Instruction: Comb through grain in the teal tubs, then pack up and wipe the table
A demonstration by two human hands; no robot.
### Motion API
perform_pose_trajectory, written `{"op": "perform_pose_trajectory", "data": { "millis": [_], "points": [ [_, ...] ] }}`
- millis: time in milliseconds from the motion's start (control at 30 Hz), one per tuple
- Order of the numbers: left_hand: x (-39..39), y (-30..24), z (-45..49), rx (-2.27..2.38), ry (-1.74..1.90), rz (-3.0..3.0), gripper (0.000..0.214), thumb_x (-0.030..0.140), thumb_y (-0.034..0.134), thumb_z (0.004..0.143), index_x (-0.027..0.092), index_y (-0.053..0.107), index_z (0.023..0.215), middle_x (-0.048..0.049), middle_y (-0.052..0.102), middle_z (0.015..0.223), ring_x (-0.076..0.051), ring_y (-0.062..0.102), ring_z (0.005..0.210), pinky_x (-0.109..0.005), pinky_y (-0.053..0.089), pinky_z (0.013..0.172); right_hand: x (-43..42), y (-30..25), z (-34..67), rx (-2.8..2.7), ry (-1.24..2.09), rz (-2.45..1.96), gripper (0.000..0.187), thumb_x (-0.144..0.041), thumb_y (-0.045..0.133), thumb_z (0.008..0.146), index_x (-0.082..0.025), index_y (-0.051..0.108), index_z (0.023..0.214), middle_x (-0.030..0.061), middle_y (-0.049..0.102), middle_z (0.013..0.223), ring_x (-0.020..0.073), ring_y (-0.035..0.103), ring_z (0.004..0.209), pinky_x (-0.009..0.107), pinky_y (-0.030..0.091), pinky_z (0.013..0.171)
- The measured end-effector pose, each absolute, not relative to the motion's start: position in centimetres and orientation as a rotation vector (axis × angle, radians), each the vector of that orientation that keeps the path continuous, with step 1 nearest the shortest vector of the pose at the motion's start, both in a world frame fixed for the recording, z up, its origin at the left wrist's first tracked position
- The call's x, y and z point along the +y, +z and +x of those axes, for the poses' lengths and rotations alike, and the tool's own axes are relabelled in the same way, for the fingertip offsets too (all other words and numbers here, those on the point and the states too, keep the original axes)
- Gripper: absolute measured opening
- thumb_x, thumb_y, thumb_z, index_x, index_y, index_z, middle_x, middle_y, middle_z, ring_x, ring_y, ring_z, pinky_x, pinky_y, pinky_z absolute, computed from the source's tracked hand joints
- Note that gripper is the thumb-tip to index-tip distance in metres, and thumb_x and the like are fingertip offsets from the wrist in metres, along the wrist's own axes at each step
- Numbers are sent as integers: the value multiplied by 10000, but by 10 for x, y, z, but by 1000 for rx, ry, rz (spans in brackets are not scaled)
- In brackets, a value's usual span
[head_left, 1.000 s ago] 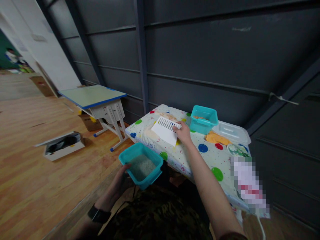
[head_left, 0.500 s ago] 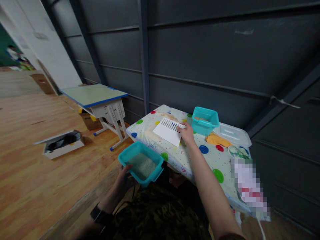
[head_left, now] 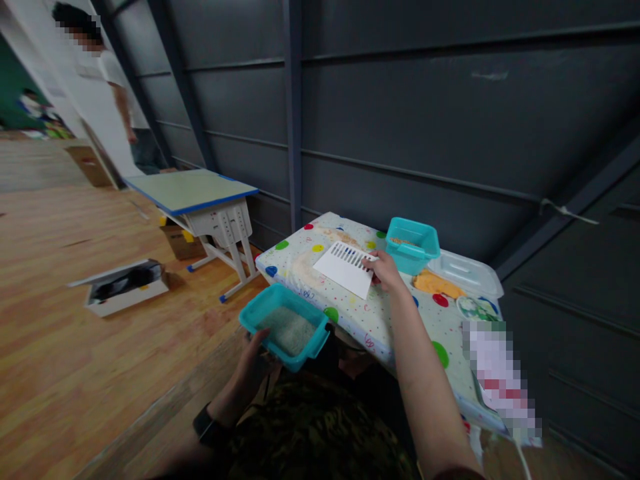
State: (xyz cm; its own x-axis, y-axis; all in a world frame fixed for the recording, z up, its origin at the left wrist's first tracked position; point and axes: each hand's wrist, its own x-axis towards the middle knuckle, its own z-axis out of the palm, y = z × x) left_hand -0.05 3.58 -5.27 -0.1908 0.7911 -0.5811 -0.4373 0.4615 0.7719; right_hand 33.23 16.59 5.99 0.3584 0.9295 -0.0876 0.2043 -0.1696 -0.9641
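Observation:
My left hand [head_left: 254,363] grips the near-left rim of a teal plastic box [head_left: 320,345], thumb over the edge. Pale, fine grains [head_left: 289,329] cover its bottom, and the box hangs just off the table's front edge. My right hand [head_left: 386,270] is closed on the right end of a flat white sheet [head_left: 343,277] with rows of dark slots or marks along its far side. The sheet is at the tabletop; whether it touches is unclear. Beside and behind it, a beige smear of loose material [head_left: 301,270] lies on the patterned tablecloth [head_left: 367,319].
A second teal box [head_left: 413,257] with orange-brown bits inside stands at the back. Near it are a clear lid [head_left: 467,272], an orange cloth [head_left: 435,285] and a round green-white item [head_left: 475,308]. A desk [head_left: 195,190], an open carton [head_left: 127,293] and a walking person [head_left: 120,93] are leftward.
My right hand and the white sheet have shifted slightly right and toward me in view. The left hand still holds the teal box. A person has come into view at upper left.

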Motion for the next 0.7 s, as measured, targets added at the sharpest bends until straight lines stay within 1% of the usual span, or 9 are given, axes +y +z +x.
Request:
{"op": "perform_pose_trajectory", "data": {
  "millis": [100,167,267,367,433,500,600,700],
  "points": [
    [37,-55,2,1403,1121,284,517,347,691,1004,358,466,1470,-21,604,1033,-162,658,654,-316,618,606,161,65,331,-1048,947,-1656,216,-203,749,795,-257,561,886,-27,633,670,182,583,554,254,454,480],
    [37,-56,4,1415,1110,319,502,383,692,1006,352,476,1459,-36,620,1076,-166,667,668,-327,628,603,158,69,328,-1081,1027,-1639,204,-179,737,808,-250,567,894,-32,637,670,180,600,562,245,461,476],
    [37,-54,5,1378,1105,384,553,386,716,989,351,448,1472,-26,599,1039,-174,659,646,-326,622,574,156,72,328,-1086,1101,-1576,204,-168,742,819,-245,575,906,-30,654,688,177,620,575,244,489,486],
    [36,-47,6,1358,1116,340,619,292,738,960,371,429,1490,-8,571,1004,-174,656,641,-351,640,603,158,70,334,-1021,1036,-1574,199,-175,749,830,-246,580,907,-13,675,712,189,641,593,271,534,506],
    [36,-44,6,1355,1131,304,590,256,734,948,364,454,1456,-10,582,1017,-174,665,650,-380,658,635,160,67,338,-1000,942,-1630,197,-173,755,832,-246,590,910,-10,676,706,193,640,590,278,541,501],
    [36,-44,5,1350,1159,317,536,266,739,938,346,475,1397,-11,590,1019,-175,672,649,-398,665,647,160,63,339,-1020,903,-1678,203,-160,765,827,-242,599,911,-13,670,686,193,635,583,268,529,484],
    [36,-48,2,1330,1177,386,551,291,779,903,348,468,1355,-15,610,1027,-197,698,658,-423,670,648,160,61,339,-1092,1017,-1670,215,-146,785,813,-231,608,902,-21,661,662,182,624,569,250,513,471],
    [37,-50,-2,1311,1159,396,626,289,816,862,351,478,1385,-33,643,1072,-238,744,719,-446,678,662,160,62,339,-1092,1083,-1619,221,-161,804,812,-230,616,906,-30,656,664,172,615,570,244,520,486]
  ]
}}
